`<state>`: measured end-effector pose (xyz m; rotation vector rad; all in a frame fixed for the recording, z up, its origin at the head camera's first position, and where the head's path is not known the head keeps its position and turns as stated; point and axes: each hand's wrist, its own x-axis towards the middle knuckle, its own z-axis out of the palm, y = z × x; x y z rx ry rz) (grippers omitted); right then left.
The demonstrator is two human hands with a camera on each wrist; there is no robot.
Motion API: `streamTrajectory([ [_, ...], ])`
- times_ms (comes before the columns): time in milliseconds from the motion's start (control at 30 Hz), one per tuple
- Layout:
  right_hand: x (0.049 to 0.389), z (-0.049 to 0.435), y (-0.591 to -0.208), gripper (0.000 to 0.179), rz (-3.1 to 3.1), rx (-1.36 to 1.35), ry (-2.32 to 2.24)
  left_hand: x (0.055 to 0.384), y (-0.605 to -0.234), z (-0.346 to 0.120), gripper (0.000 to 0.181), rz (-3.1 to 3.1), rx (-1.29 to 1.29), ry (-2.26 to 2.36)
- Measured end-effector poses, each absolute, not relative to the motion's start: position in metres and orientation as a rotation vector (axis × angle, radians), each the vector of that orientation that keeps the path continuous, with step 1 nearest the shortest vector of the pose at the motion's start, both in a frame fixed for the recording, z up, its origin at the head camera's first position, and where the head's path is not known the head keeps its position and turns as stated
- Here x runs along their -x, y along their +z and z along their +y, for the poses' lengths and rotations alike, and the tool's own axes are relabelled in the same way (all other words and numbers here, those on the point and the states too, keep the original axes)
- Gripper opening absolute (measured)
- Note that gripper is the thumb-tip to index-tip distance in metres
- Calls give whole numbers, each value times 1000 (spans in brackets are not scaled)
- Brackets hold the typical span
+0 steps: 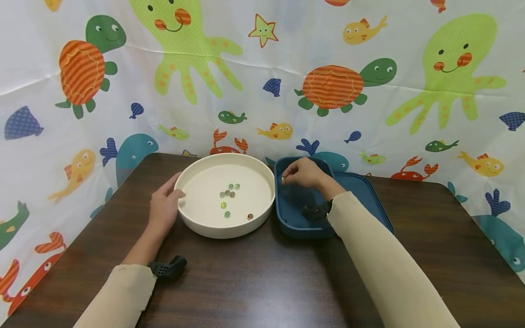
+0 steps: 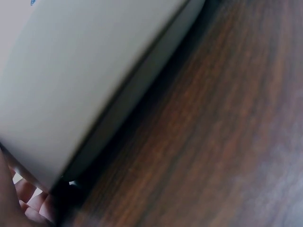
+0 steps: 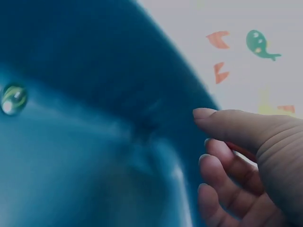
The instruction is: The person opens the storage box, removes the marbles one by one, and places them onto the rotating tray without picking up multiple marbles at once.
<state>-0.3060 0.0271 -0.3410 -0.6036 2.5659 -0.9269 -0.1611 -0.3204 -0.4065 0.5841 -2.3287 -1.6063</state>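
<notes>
My left hand grips the left rim of a round cream tray, thumb over the edge and fingers along the outer wall. The left wrist view shows this wall up close, with part of the hand at the corner. Several glass marbles lie in the tray. Over the blue rectangular bin, my right hand pinches a small yellowish marble at its fingertips. The right wrist view shows the thumb and curled fingers; another marble lies at the bin's inner edge.
A blue lid or shallow tray lies right of the bin, partly under it. Everything stands on a dark wooden table. Behind hangs a white curtain printed with sea animals, close to the table's back edge.
</notes>
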Motion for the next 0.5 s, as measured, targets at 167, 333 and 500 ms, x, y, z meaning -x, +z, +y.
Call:
streamTrajectory([
  [167, 303, 13, -327, 22, 2545, 585, -1021, 160, -406, -324, 65, -2323, -601, -1596],
  [333, 297, -11, -324, 20, 2513, 576, -1064, 161, -406, -323, 65, -2326, -599, -1592],
  [500, 289, -33, -326, 18, 2592, 609, -983, 160, -407, -321, 64, -2326, -587, -1589],
])
